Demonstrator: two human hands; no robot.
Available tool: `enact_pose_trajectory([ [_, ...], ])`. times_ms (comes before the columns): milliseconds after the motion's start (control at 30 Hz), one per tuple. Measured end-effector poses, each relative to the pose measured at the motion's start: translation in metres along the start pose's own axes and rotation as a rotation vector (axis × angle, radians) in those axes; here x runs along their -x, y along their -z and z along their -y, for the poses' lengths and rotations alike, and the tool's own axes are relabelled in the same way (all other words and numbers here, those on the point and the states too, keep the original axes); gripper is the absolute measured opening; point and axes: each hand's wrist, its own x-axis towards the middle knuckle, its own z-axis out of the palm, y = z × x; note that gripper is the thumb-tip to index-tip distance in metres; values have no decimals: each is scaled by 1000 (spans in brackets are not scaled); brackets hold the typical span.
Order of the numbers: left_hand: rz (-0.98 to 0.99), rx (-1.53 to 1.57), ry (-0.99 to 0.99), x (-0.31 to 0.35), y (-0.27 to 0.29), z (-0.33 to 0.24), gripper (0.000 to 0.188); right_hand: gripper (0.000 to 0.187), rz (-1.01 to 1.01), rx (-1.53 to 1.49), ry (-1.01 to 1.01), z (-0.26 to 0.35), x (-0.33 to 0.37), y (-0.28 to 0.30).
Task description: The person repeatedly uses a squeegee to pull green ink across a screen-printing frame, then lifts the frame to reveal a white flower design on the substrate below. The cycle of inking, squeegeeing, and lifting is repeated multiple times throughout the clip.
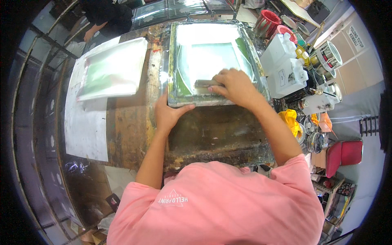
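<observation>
A screen printing frame (208, 101) lies on the stained wooden table, with a pale, shiny mesh (210, 57) bordered in green. My left hand (167, 116) grips its near left corner, thumb stretched along the near edge and fingers at the left side, partly hidden. Closed round a short squeegee (202, 83) is my right hand (236, 86), low on the mesh near the frame's front edge. The squeegee's blade, where it meets the mesh, is hard to make out. To the left sits a stack of clear, glossy sheets (114, 69) on white paper (85, 128).
White plastic jugs (293, 77), a red bucket (267, 21) and a paint tin (326, 57) crowd the right side. A yellow cloth (289, 121) lies nearer, beside several tins. A red chair (347, 156) stands farther right. Another person's arm (94, 31) shows at the far left.
</observation>
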Motion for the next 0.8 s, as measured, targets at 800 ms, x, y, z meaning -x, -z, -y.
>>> enact_pose_trajectory([
  [800, -155, -296, -210, 11, -18, 33, 125, 56, 66, 36, -64, -148, -192, -41],
])
